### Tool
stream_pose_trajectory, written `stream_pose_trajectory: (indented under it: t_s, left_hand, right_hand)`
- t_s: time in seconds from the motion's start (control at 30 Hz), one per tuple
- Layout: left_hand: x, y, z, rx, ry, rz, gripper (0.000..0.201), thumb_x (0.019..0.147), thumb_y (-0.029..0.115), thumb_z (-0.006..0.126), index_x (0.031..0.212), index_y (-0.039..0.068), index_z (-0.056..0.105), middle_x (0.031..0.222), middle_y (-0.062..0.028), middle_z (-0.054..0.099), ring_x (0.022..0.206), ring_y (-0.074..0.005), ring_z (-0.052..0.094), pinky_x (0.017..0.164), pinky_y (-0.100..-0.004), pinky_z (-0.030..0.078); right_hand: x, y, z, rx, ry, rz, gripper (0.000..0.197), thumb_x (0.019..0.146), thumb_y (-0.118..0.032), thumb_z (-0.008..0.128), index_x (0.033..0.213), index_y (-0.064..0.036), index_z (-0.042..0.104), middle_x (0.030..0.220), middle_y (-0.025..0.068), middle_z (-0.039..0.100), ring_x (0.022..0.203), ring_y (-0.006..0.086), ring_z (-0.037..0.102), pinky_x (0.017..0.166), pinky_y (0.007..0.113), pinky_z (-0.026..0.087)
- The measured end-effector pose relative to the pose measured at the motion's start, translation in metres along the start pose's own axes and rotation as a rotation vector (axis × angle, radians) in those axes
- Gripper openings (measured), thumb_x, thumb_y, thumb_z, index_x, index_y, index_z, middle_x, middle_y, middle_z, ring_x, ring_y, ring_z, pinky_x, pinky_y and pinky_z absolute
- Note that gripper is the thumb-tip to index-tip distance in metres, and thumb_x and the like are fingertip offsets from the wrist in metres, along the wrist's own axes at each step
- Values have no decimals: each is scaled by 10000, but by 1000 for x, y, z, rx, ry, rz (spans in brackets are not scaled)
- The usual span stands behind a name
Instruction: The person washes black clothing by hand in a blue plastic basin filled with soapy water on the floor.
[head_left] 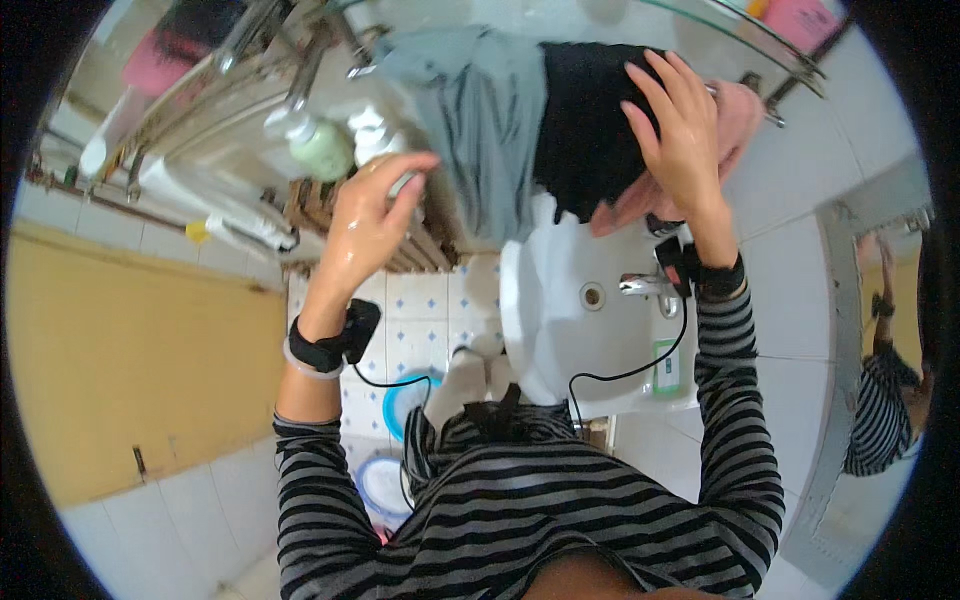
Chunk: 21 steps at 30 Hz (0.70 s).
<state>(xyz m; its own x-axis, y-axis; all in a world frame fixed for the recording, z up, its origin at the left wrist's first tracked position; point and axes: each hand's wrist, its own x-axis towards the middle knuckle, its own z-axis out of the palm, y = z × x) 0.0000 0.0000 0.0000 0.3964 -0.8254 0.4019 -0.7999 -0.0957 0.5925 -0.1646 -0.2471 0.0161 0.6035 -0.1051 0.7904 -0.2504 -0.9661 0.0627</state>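
Note:
My left hand (pixel 365 220) is raised beside a grey cloth (pixel 465 125). Its skin looks wet, and its fingers are loosely bent with a gap to the thumb; I see nothing held in it. My right hand (pixel 685 140) is stretched out at a black cloth (pixel 585 120), fingers spread over its right part. Whether it presses on the cloth is hard to tell. A pink cloth (pixel 740 125) hangs behind that hand, to the right of the black one. All three cloths hang side by side beyond the white washbasin (pixel 525 330).
A chrome tap (pixel 645 285) and a green-and-white box (pixel 666 366) are at the basin's right side. A pale green pump bottle (pixel 322 148) stands beyond my left hand, near a wooden rack (pixel 430 240). Blue-rimmed basins (pixel 392 410) are on the tiled floor. A mirror (pixel 885 350) is at right.

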Motion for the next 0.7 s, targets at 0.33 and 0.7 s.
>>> stream_pose_trajectory:
  t_s: [0.33, 0.7]
  left_hand:
    - [-258, -148, -42, -266, 334, -913, 199, 751, -2, 411, 923, -8, 511, 741, -95, 580, 685, -132, 546, 615, -230, 416]
    - [-391, -168, -119, -532, 981, -1184, 189, 788, 69, 418, 937, -7, 505, 783, -95, 575, 712, -152, 552, 669, -245, 436]
  right_hand:
    - [-109, -150, 92, 1442, -733, 679, 129, 780, -15, 427, 868, -4, 521, 603, 26, 517, 571, 87, 487, 551, 205, 389]
    - [-34, -366, 227, 1517, -1564, 310, 144, 775, -51, 430, 885, -17, 516, 609, 40, 538, 530, 90, 478, 495, 215, 394]
